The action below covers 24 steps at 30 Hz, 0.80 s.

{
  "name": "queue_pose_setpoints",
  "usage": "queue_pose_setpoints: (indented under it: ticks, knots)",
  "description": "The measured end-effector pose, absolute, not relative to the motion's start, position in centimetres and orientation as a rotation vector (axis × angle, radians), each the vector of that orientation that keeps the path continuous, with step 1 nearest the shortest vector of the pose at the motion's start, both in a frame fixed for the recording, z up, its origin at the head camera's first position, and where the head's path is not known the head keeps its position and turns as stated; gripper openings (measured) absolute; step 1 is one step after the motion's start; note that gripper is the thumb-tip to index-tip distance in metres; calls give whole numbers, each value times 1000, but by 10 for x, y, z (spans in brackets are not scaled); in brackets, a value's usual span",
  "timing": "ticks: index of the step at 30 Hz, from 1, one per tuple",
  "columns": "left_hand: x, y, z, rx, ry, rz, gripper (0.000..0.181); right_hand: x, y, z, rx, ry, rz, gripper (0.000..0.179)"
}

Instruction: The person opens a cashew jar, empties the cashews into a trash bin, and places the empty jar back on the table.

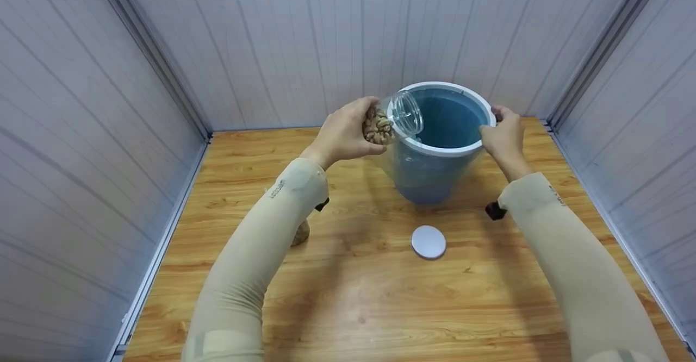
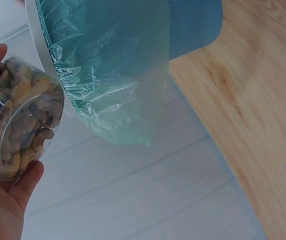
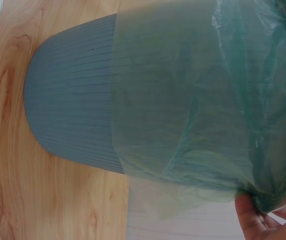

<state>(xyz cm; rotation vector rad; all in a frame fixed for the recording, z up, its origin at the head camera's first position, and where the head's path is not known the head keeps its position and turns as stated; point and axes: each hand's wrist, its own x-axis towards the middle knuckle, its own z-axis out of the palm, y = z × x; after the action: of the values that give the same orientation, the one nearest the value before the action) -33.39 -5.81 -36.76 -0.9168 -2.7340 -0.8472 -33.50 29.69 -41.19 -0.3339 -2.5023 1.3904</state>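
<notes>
My left hand [image 1: 348,133] grips a clear jar [image 1: 406,113] of shelled walnuts [image 1: 378,126], tipped so its mouth leans over the near-left rim of a blue trash can [image 1: 429,185]. The nuts lie in the jar's bottom half, close to my palm; the left wrist view also shows the nuts [image 2: 25,117] through the clear wall. On the can's right side my right hand [image 1: 504,133] pinches the white rim [image 1: 492,113]. A thin green bag [image 3: 198,100] lines the can and hangs down outside it. The can's bottom inside is hidden.
A round white lid [image 1: 428,242] lies on the wooden floor [image 1: 359,297] in front of the can. Partly behind my left forearm is a brown rounded object [image 1: 300,233]. Pale panel walls [image 1: 272,47] stand at the back and both sides.
</notes>
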Motion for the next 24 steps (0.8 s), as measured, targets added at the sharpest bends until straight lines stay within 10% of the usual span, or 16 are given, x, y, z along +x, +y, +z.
queue_pose_setpoints:
  ticks: [24]
  knots:
    - [-347, -48, -358, -807, -2784, -786, 102, -334, 294, -413, -331, -2516, 1428, 61]
